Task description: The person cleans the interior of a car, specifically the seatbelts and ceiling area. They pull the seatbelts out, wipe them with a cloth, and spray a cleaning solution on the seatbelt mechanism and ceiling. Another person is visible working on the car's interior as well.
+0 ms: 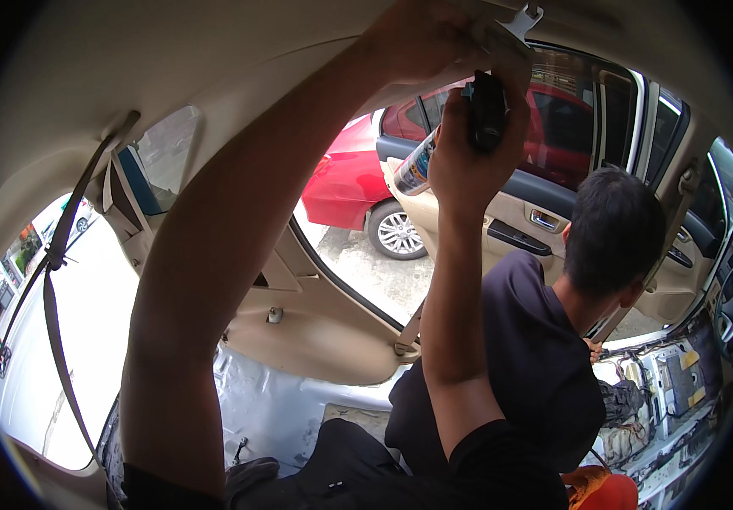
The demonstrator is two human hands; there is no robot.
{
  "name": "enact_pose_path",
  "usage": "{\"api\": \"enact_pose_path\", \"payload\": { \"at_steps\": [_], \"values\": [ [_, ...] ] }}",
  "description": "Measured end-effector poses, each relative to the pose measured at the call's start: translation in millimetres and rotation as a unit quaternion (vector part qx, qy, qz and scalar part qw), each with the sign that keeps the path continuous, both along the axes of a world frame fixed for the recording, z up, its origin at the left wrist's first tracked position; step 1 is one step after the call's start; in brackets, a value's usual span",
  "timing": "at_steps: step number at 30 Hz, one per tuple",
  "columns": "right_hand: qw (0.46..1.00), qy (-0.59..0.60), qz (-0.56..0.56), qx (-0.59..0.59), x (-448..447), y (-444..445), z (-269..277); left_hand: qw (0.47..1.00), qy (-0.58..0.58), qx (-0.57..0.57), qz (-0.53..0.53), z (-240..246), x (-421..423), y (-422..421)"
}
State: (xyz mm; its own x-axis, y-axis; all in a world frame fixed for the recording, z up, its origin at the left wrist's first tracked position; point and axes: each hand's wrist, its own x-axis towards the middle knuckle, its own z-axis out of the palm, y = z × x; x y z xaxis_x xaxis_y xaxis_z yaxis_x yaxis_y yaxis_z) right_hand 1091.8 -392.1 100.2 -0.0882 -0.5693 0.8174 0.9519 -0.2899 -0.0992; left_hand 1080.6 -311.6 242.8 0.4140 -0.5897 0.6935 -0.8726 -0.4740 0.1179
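My left hand (433,38) is raised to the cream headliner (226,38) of a stripped car cabin, its fingers in shadow and partly hidden, so its grip is unclear. Just below it, my right hand (478,153) is closed around a spray can (415,167) with a printed body, held tilted. A black part (488,115) shows between the fingers, probably the can's spray handle. A light metal or plastic bracket (523,24) sticks out by the headliner beyond the left hand's fingers.
Another person in a dark shirt (532,357) sits close at my right. Beyond are an open rear door (525,223) and a red car (347,178). Bare metal floor (264,395) lies below. A knotted strap (54,255) hangs at the left; wiring and floor parts lie at the right.
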Motion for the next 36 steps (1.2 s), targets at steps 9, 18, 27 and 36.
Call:
{"api": "enact_pose_path", "payload": {
  "at_steps": [9, 18, 27, 36],
  "values": [
    [0.998, 0.058, 0.025, -0.026, -7, 9, -13, 0.983, 0.005, 0.090, 0.163, -29, 4, 54],
    [0.975, 0.132, 0.163, -0.068, 2, 63, -46, 0.981, 0.090, 0.065, 0.160, -70, 28, 134],
    [0.960, 0.160, 0.211, -0.092, 13, 111, -70, 0.976, 0.110, 0.084, 0.170, -88, 52, 198],
    [0.947, 0.194, 0.218, -0.134, 38, 165, -89, 0.977, 0.044, 0.087, 0.190, -114, 78, 253]
  ]
}}
